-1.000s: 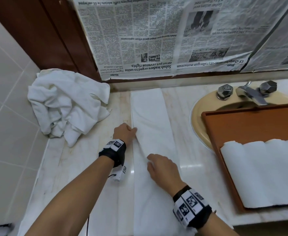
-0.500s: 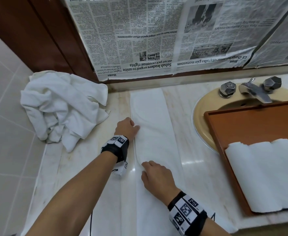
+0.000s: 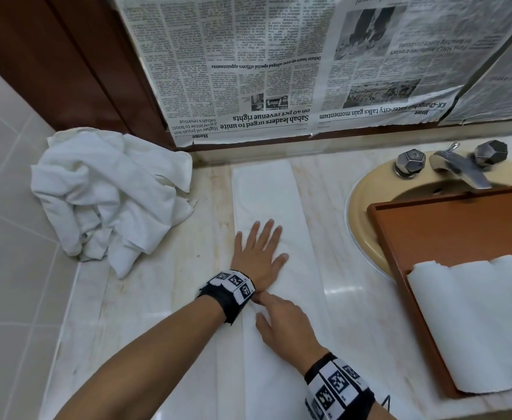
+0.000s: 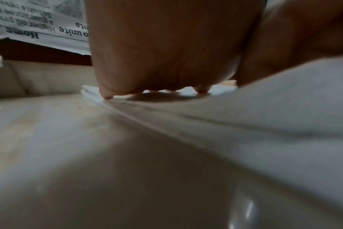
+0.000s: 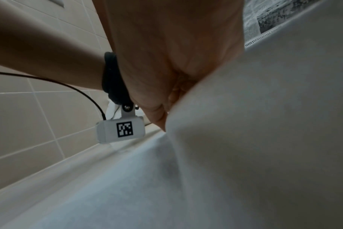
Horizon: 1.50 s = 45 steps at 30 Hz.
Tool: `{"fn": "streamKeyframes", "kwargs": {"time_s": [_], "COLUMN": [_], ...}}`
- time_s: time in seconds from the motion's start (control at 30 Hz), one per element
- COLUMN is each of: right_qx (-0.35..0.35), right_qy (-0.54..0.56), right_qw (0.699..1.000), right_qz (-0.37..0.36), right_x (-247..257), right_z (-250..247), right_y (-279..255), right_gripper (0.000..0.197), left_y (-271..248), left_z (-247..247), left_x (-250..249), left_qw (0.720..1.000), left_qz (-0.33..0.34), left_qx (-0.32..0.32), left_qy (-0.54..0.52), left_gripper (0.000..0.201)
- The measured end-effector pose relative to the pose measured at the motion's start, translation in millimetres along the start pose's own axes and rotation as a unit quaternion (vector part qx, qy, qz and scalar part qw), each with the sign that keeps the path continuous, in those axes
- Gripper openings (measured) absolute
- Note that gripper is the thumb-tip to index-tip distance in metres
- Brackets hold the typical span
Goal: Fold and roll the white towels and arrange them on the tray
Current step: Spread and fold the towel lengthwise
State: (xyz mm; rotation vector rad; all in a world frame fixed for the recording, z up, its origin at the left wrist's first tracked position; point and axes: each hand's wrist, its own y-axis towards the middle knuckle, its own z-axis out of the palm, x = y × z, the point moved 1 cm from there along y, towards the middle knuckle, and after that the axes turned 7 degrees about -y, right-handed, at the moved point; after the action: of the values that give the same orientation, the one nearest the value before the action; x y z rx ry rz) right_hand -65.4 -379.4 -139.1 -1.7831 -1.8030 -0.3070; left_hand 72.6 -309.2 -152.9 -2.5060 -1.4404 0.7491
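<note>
A white towel (image 3: 267,195), folded into a long narrow strip, lies along the marble counter (image 3: 158,298) from the back wall toward me. My left hand (image 3: 259,247) presses flat on its middle with the fingers spread; the left wrist view shows the palm (image 4: 166,54) down on the cloth (image 4: 284,108). Just behind that wrist, my right hand (image 3: 276,316) has its fingers curled and pinches the strip near its left edge. In the right wrist view the cloth (image 5: 245,139) rises into the curled fingers (image 5: 176,62). Rolled white towels (image 3: 476,322) lie side by side in the brown tray (image 3: 460,225).
A heap of crumpled white towels (image 3: 106,198) sits in the back left corner against the tiled wall (image 3: 6,237). The tray rests over a beige sink (image 3: 367,201) with a metal faucet (image 3: 457,168). Newspaper (image 3: 279,71) covers the wall behind.
My left hand left the strip's left edge, moved onto the towel and spread flat. My right hand slid left and curled at the strip's edge, close behind the left wrist.
</note>
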Motion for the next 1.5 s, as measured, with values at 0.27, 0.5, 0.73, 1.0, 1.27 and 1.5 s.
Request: {"fn": "streamKeyframes", "kwargs": {"time_s": [0.27,0.5,0.73,1.0,1.27,1.5], "right_qx": [-0.010,-0.006,0.054,0.035,-0.008,-0.036], "right_qy": [0.033,0.063,0.018,-0.137,-0.157,-0.106], "right_qw": [0.999,0.997,0.997,0.989,0.986,0.992], "right_qz": [0.028,0.045,0.055,0.052,0.063,0.061], "right_x": [-4,-4,11,43,50,40], "right_z": [-1,-6,-31,-29,7,6], "right_y": [-2,-2,-23,-81,-84,-120], "right_gripper": [0.030,0.028,0.034,0.021,0.024,0.026], "left_y": [8,-13,-36,-51,-114,-128], "left_z": [-17,-28,-18,-26,6,18], "left_x": [35,55,66,45,37,41], "left_qw": [0.992,0.985,0.993,0.984,0.995,0.993], "left_qz": [-0.101,-0.112,-0.098,-0.084,-0.075,-0.080], "left_qx": [-0.054,-0.072,-0.020,-0.116,-0.023,-0.068], "left_qy": [-0.056,-0.110,-0.054,-0.109,-0.066,-0.057], "left_gripper": [0.066,0.065,0.077,0.061,0.078,0.077]}}
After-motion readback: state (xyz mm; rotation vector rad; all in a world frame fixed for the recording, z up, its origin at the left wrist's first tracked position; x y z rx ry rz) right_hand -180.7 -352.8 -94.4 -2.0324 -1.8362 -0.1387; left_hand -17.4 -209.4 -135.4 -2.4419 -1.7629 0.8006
